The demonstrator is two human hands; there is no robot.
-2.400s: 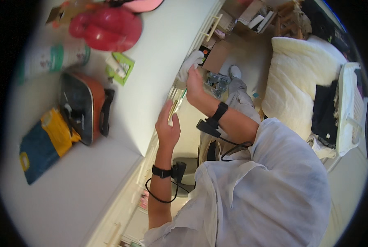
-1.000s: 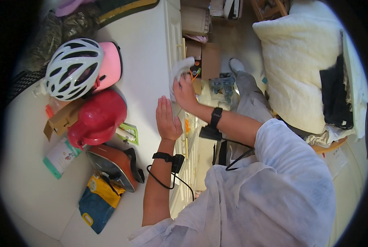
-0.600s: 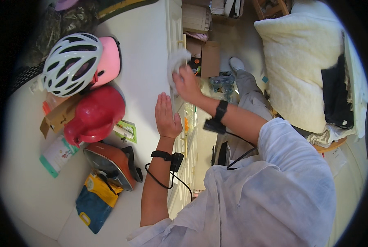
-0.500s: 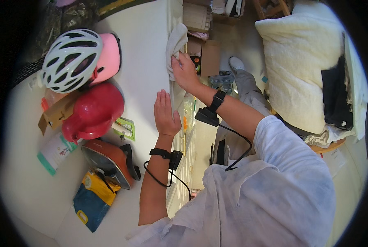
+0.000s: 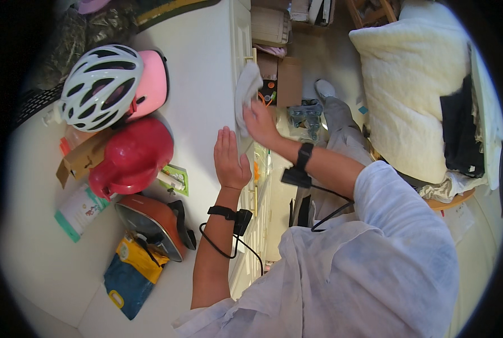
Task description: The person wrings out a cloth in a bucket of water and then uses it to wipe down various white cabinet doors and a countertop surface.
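Note:
My right hand (image 5: 260, 125) grips a whitish cloth (image 5: 247, 90) against the front edge of a white cabinet (image 5: 198, 73). Its fingers are partly blurred, and the cloth hangs over the side above the drawer fronts. Flat on the cabinet top, close to that same edge, rests my left hand (image 5: 229, 160), fingers stretched out and together, thumb apart, holding nothing. Both wrists wear black straps with small cabled boxes.
On the cabinet top at left stand a white helmet (image 5: 102, 84), a pink cap (image 5: 151, 84), a red rounded vessel (image 5: 136, 152), an orange-and-black case (image 5: 153, 225) and a blue-yellow bag (image 5: 130, 279). An opened cardboard box (image 5: 289, 81) sits on the floor beyond; a cream blanket (image 5: 403, 90) lies at right.
My right hand and the cloth have slid nearer to me along the cabinet edge. My left hand stays flat on the top. The whole view has shifted slightly.

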